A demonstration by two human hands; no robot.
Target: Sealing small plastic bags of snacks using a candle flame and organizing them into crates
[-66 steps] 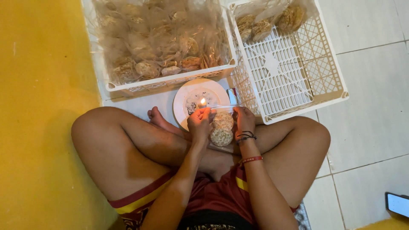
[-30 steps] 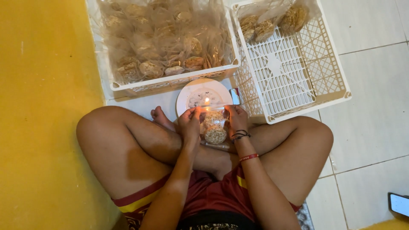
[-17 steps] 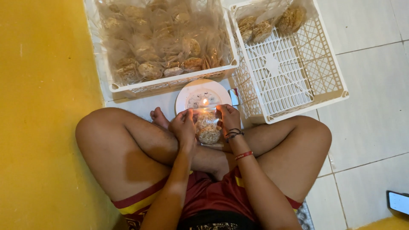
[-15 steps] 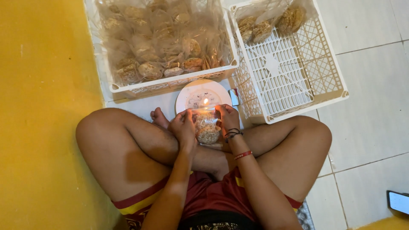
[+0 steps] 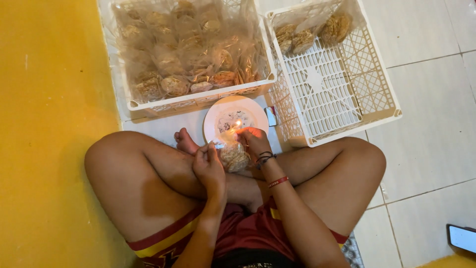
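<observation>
We're sitting cross-legged on the floor, looking straight down at our own lap. Both hands are holding a small clear bag (image 5: 233,155) of round brownish snacks just above our crossed shins, right in front of the plate (image 5: 214,115).

The left hand (image 5: 209,167) is coming up from the lap with the forearm running nearly straight away from us, wrist bent a little, fingers curled in and pinching the bag's left edge. The right hand (image 5: 254,141) is coming in from the other side, forearm angled across the knee, bracelets sitting on the wrist, and its fingertips are closed on the top of the bag. It's holding that top edge up close to a small flame (image 5: 238,123) that's burning on the plate. We can't tell whether the plastic is actually touching the flame or just beside it.

Past the plate, the left crate (image 5: 198,101) is sitting packed with filled bags. The right crate (image 5: 347,106) is touching it on the side and is holding only a few bags at its far end. A small lighter-like thing (image 5: 271,116) is lying between the plate and the right crate. A phone (image 5: 462,237) is lying on the tiles well off to our right.
</observation>
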